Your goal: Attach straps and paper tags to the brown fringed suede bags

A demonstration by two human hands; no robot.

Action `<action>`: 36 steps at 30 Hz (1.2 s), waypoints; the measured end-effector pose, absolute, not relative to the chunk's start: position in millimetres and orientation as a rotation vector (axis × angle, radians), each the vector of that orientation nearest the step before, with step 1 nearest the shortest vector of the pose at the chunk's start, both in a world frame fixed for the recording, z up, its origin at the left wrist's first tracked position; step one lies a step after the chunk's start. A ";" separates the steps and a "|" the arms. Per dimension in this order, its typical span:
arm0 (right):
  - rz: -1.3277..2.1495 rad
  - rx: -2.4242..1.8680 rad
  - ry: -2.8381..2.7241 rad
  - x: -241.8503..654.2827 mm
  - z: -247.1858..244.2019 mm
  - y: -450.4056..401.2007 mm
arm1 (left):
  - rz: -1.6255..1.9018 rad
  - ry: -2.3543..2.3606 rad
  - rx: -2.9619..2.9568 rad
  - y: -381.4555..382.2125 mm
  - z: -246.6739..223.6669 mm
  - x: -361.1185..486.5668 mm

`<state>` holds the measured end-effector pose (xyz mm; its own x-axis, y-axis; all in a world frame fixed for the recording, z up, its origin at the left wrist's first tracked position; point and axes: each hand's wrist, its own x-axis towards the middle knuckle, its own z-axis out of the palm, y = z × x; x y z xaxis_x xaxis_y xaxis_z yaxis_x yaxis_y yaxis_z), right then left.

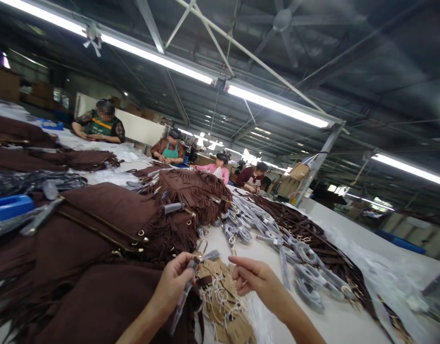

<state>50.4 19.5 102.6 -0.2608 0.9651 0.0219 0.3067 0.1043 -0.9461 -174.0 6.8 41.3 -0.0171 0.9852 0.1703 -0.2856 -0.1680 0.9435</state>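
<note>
My left hand [177, 277] is closed on a strap end with a gold clasp [203, 247], its strap wrapped in clear plastic. To its right, my right hand [251, 277] has its index finger pointing left and the other fingers curled; whether anything small is between them cannot be made out. Below and between both hands lies a pile of brown cardboard tags [223, 301] with white strings. Dark brown fabric bags [101, 210] with gold zips and fringes are heaped to the left of my left hand.
Plastic-wrapped coiled straps [306, 263] and dark brown straps [295, 220] spread over the white table [266, 306] at right. A blue object [12, 206] lies at far left. Several people sit across the table. Clear plastic sheeting [388, 272] covers the right side.
</note>
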 end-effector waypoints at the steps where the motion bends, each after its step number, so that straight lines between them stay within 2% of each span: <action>1: 1.212 -1.261 -1.729 36.9 100.4 17.3 | 1.464 0.910 1.123 5.4 41.1 -173.9; 9: 1.356 -1.351 -1.853 -25.5 89.2 11.9 | 1.606 1.007 1.228 -2.4 39.4 -172.1; 21: 1.510 -1.307 -1.725 -30.6 95.2 17.4 | 1.647 1.069 1.500 -9.4 37.0 -169.3; 27: 1.598 -1.143 -1.577 -28.3 90.5 14.6 | 1.676 0.986 1.603 -14.9 43.6 -171.4; 36: 1.571 -1.161 -1.688 -25.5 97.5 10.3 | 1.360 0.844 1.219 2.9 55.0 -172.2</action>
